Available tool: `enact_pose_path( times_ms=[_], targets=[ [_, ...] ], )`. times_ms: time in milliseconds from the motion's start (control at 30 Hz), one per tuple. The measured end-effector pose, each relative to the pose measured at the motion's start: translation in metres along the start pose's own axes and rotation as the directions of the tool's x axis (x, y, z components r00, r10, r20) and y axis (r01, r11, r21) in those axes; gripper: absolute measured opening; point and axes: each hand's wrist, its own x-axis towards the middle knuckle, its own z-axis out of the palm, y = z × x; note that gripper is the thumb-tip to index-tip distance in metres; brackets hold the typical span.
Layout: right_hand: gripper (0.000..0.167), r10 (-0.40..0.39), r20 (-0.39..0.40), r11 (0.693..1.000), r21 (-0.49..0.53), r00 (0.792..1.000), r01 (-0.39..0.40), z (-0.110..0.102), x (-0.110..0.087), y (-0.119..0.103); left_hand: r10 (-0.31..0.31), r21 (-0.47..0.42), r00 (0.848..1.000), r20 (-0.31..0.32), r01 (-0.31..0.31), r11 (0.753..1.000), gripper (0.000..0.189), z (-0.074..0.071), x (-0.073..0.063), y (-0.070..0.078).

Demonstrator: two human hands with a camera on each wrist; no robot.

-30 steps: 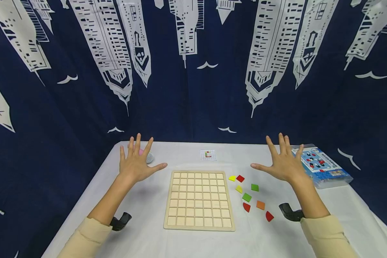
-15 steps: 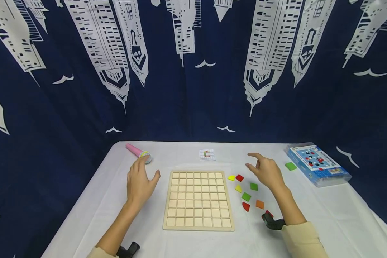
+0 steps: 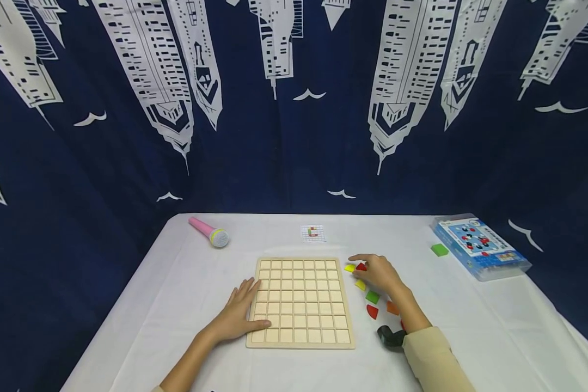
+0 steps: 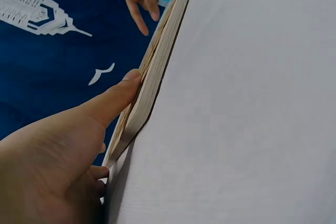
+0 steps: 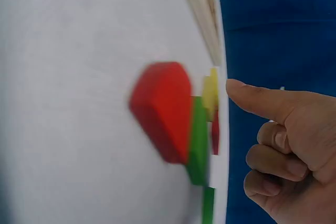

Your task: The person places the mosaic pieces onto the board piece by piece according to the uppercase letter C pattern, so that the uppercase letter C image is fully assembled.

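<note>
My left hand point(image 3: 237, 316) rests at the left edge of a square wooden grid board point(image 3: 301, 302), fingers along its side. In the left wrist view the straight thumb point(image 4: 118, 98) lies over the board's rim point(image 4: 160, 72). On the other side of the board, my right hand point(image 3: 379, 272) hovers low at the small coloured pieces. Its index finger and thumb are spread around a red square piece point(image 3: 361, 267), with a yellow piece point(image 3: 350, 268) beside them. The right wrist view shows that thumb point(image 5: 257, 98) extended and other fingers curled, with nothing seen held.
Nearby lie a yellow piece point(image 3: 360, 285), a green square point(image 3: 372, 296), a red quarter-round point(image 3: 372, 311) and an orange square point(image 3: 392, 308). Farther back are a printed grid card point(image 3: 313, 233), a pink toy microphone point(image 3: 208, 231), a green piece point(image 3: 439, 250) and a blue box point(image 3: 482, 247).
Both hands, raised with spread fingers a second ago, have come down. The left has reached the board's left edge; the right has moved leftward to the red square piece.
</note>
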Motion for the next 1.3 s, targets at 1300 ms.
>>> enact_pose_path(
  times_ms=[1300],
  targets=[
    [0.030, -0.003, -0.105, 1.000, 0.029, 0.994, 0.006, 0.014, 0.003, -0.011, 0.016, 0.049, 0.999, -0.041, -0.014, 0.999, 0.097, 0.004, -0.003, -0.005]
  ],
)
